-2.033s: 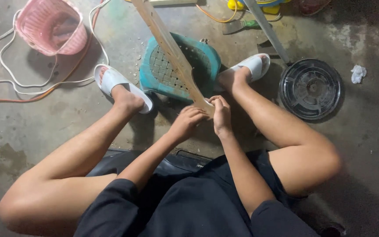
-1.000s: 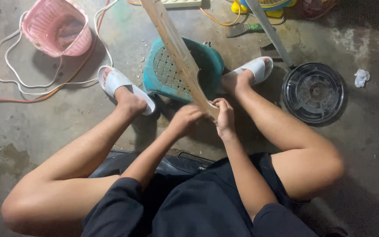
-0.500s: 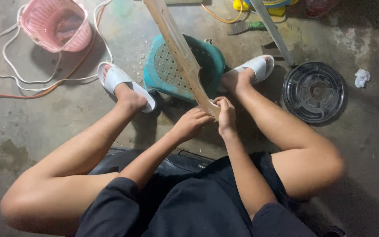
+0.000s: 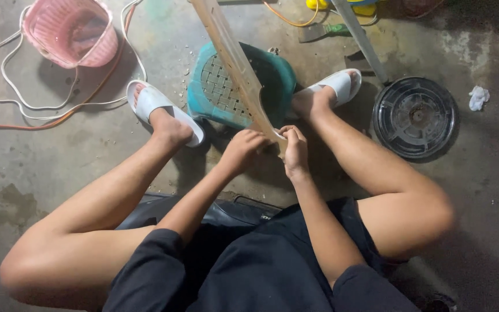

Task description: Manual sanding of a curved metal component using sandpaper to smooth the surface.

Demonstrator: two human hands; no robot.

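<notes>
— Hands first: has anything shifted since a moment ago?

— Hardly. The left hand (image 4: 245,147) and right hand (image 4: 294,151) sit at the near end of the long wooden strip (image 4: 235,63) just as they did two seconds back. The strip leans at the same slant, running up and away over the teal plastic stool (image 4: 272,72). Only the view has drifted a little.

— And the fingers?

— The left ones are curled shut around the strip's lower end. The right fingers (image 4: 291,134) are bent in close, pinching its tip from the other side, both hands nearly touching each other.

— Where does all this sit?

— Low, between the knees, above the concrete floor (image 4: 41,167). White slippers (image 4: 157,107) flank the stool, a pink basket (image 4: 70,32) lies far left by some looped cable (image 4: 7,92), and a round black fan grille (image 4: 416,117) lies to the right.
</notes>
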